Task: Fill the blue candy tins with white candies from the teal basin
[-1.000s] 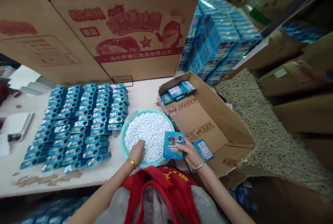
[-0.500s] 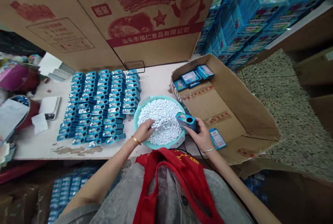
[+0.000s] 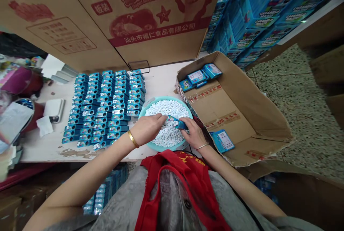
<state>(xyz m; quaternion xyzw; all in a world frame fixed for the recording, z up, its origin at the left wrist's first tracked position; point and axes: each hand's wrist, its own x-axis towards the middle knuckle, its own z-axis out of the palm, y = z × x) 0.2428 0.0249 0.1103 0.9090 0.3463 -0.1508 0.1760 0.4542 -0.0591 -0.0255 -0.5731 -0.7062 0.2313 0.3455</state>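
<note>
A small blue candy box is tilted over a turquoise basin heaped with small white candies. My right hand grips the box at its right end. My left hand, with a gold bangle at the wrist, is closed at the box's left end. Its fingertips are bunched together, and what they pinch is hidden. To the left, several rows of blue candy boxes stand on the table, round holes in their tops and white candies showing at some of them.
An open carton on the right holds blue boxes at its far left corner and near side. Large printed cartons stand behind the table. Stacked blue packs rise at the back right. A white scale lies far left.
My left hand has risen from the candies and come right to the box. My right hand has brought the box left over the basin and tilted it.
</note>
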